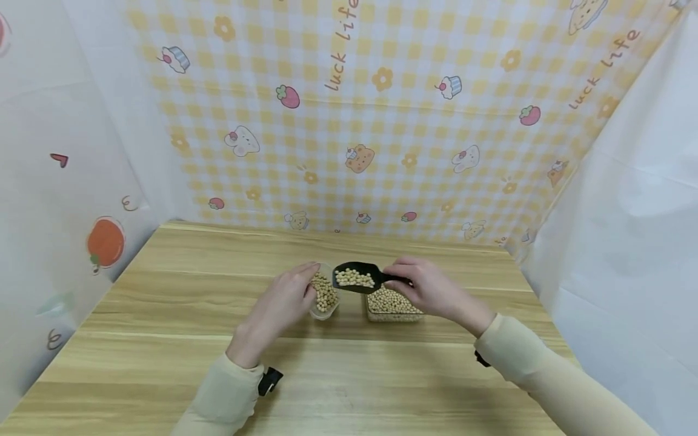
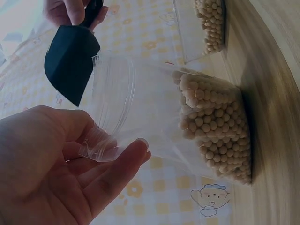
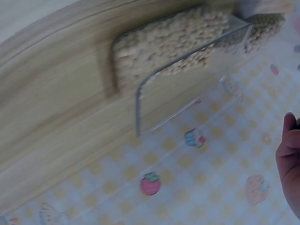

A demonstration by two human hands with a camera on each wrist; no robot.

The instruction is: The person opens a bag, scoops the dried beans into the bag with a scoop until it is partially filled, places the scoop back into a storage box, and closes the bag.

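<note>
A clear zip bag stands upright on the table, its lower part filled with pale soybeans. My left hand pinches one side of the bag's open rim between thumb and fingers. The right hand grips the handle of a black scoop, which carries a heap of soybeans. In the head view the scoop's front edge is by the bag's mouth; in the left wrist view the scoop is tilted, its underside showing. Below the right hand sits a clear rectangular container of soybeans.
The wood-grain table reaches back to a yellow checked cloth with cartoon prints. White sheets hang at both sides. The container stands just right of the bag. Each sleeve has a dark wrist device.
</note>
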